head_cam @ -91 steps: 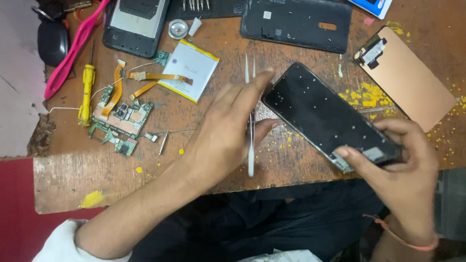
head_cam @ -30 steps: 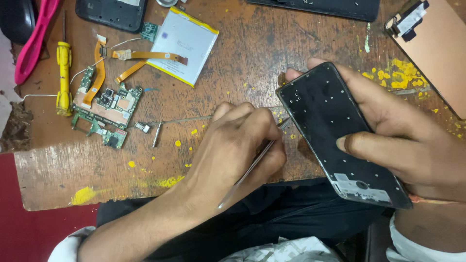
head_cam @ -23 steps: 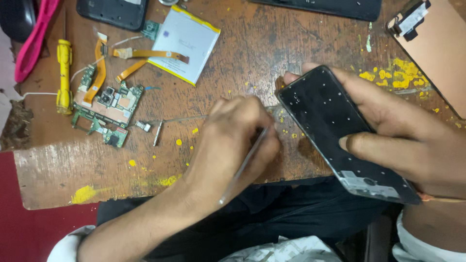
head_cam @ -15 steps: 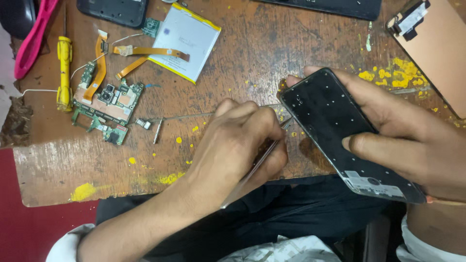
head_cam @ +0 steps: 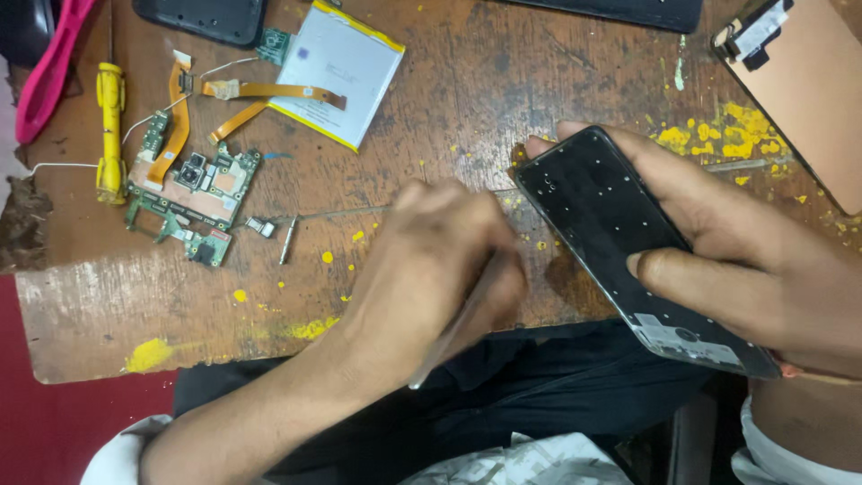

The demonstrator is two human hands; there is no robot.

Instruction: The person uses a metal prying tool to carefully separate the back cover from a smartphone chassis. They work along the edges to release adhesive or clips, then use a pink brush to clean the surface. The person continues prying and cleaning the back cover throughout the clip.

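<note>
Hands work over a scarred wooden counter [head_cam: 557,72] flecked with yellow. The right hand [head_cam: 763,269] clamps a black phone frame [head_cam: 620,242], tilted over the counter's near edge, thumb pressed across its face. The left hand [head_cam: 440,269] pinches slim metal tweezers [head_cam: 449,337], tips aimed toward the frame's upper corner. The step looks like picking at the frame's edge; it calls for a steady tip. A stripped circuit board [head_cam: 189,202], flat battery [head_cam: 337,72] and yellow screwdriver [head_cam: 109,130] lie well to the left.

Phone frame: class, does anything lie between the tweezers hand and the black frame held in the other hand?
Nothing visible does. The left hand with the tweezers sits just beside the phone frame, gripped by the right hand; only bare wooden table shows between.
</note>
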